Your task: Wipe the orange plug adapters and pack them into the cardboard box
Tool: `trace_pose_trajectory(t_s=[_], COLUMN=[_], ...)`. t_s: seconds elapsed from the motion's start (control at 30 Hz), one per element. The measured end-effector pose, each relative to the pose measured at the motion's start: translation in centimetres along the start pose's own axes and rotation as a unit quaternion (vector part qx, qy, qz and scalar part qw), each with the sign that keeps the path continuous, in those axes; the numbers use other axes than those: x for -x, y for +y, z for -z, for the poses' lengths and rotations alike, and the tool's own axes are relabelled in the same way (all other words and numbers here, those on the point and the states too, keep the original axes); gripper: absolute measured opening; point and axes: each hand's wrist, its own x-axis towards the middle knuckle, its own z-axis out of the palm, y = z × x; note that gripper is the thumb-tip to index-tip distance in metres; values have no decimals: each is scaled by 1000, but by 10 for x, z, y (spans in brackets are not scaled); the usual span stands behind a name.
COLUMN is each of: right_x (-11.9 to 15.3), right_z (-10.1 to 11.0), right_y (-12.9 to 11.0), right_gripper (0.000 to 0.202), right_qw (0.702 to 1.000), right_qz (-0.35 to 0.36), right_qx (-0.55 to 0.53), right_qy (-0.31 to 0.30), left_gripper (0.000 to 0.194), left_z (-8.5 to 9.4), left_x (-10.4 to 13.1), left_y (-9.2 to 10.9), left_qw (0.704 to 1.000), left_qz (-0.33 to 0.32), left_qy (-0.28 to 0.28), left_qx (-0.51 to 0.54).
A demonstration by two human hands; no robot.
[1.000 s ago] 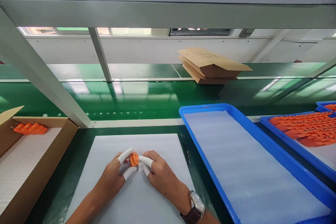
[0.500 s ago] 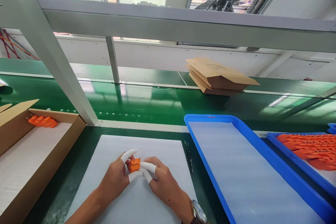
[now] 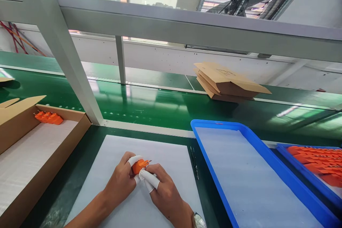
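Note:
My left hand point(image 3: 124, 174) grips a small orange plug point(image 3: 139, 166) between thumb and forefinger, both covered in white finger cots. Two prongs of the plug, at least one with a metal tip, point to the upper right. My right hand point(image 3: 162, 185), also in white finger cots, has its fingertips pinched together against the plug's lower right side. Whether a scrap of white material is in that pinch, I cannot make out. Both hands are above a white sheet point(image 3: 112, 149) on the dark green bench.
An open cardboard box point(image 3: 72, 146) on the left holds several orange plugs point(image 3: 49, 117). At right stands a blue tray point(image 3: 213, 178) with a white liner. Beyond it, another blue tray point(image 3: 291, 160) carries rows of orange plugs point(image 3: 320, 160). Thin tools point(image 3: 194, 162) lie beside the sheet; folded cardboard point(image 3: 229, 82) sits behind.
The plug has turned in my left hand, so its prongs now show toward the upper right. My right fingertips have shifted to its lower side. The view has swung slightly left.

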Motion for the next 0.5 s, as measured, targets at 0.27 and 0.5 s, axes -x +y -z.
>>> trace_pose_trajectory(t_s=[0.27,0.5], right_x=[-2,-2], right_z=[13,14], right_y=[14,7], right_gripper=[43,46], right_qw=[998,999], right_qz=[-26,-2], right_qx=[39,13], right_qy=[41,39], left_gripper=[29,38], left_z=[15,13], left_x=[-10,-8], left_y=[16,8], left_qw=[963,971], left_qz=[133,82], left_qy=[-35,-54], left_qx=[234,218])
